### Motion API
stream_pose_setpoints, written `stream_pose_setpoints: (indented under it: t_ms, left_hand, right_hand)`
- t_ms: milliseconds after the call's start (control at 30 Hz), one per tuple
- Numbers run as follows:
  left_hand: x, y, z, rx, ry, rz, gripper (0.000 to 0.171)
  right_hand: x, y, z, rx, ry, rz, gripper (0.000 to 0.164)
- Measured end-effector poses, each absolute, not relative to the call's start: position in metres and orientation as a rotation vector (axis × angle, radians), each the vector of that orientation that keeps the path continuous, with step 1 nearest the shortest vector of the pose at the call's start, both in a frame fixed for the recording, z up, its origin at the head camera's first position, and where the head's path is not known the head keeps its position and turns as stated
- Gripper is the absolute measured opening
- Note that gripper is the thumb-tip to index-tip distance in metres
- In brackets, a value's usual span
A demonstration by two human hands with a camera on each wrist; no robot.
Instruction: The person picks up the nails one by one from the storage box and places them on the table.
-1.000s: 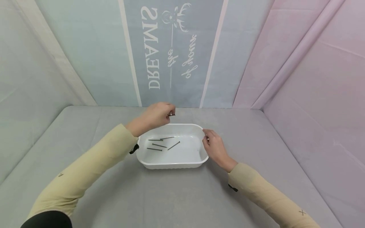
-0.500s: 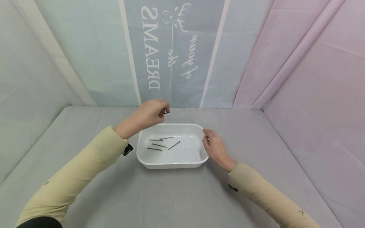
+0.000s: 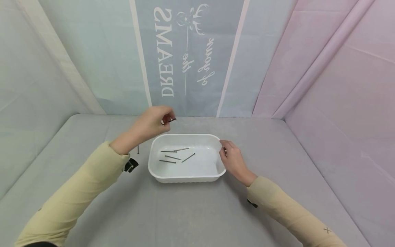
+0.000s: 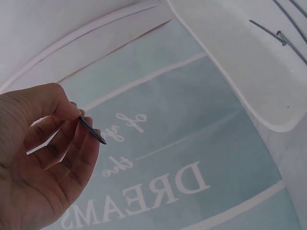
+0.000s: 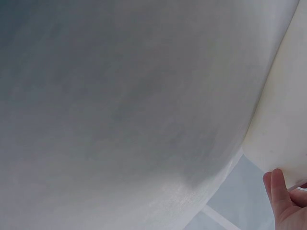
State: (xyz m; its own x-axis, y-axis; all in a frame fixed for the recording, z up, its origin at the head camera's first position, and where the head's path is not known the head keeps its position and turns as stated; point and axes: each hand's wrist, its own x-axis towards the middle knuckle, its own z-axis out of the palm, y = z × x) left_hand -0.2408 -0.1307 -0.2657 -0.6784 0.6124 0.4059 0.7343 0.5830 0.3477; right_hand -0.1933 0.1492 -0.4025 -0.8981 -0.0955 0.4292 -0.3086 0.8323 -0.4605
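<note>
Beyond far-left tray rim (image 3: 155,139) | left hand (image 3: 152,121) pinches nail (image 4: 91,130) | right hand (image 3: 234,159) grips same rim

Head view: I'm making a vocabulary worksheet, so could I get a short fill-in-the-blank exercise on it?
The white tray holds ____ nails.
The left hand pinches another ____.
The right hand touches the rim of the ____.
On the backdrop, the capital-letter word is ____.

Missing words: five; nail; tray; DREAMS.
</note>
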Motion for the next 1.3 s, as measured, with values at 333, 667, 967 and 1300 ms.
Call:
stream_pose_setpoints:
  t_ms: [333, 667, 967, 1300]
  left_hand:
    - [-0.232, -0.148, -0.262, -1.021, -2.594, -0.826, 0.020]
    - [-0.225, -0.168, -0.262, -0.898, -2.632, -0.898, 0.019]
    - [-0.218, -0.184, -0.263, -0.802, -2.661, -0.969, 0.018]
    - [-0.217, -0.201, -0.272, -0.710, -2.736, -0.964, 0.017]
  right_hand:
    - [-0.194, 0.150, -0.403, 0.295, -2.631, 0.753, 0.032]
    - [-0.195, 0.149, -0.402, 0.298, -2.632, 0.747, 0.031]
    - [-0.195, 0.149, -0.401, 0.294, -2.639, 0.758, 0.031]
    - [-0.195, 0.148, -0.400, 0.277, -2.640, 0.740, 0.031]
